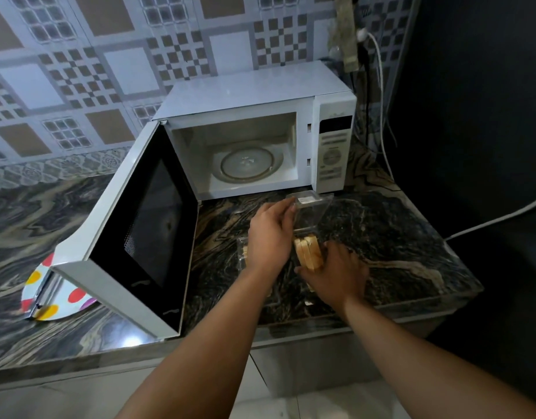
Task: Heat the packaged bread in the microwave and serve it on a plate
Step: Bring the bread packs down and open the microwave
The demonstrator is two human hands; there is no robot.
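Observation:
A clear plastic bread package lies open on the dark marbled counter in front of the white microwave. My left hand holds the package's raised lid. My right hand grips the sliced bread in the package's base. The microwave door hangs wide open to the left, and the glass turntable inside is bare. A white plate with coloured dots lies on the counter at the left, partly hidden behind the door.
A white cable runs across the counter's right corner, and more cables hang from a wall socket behind the microwave. The counter's front edge is just below my hands. A dark wall stands at the right.

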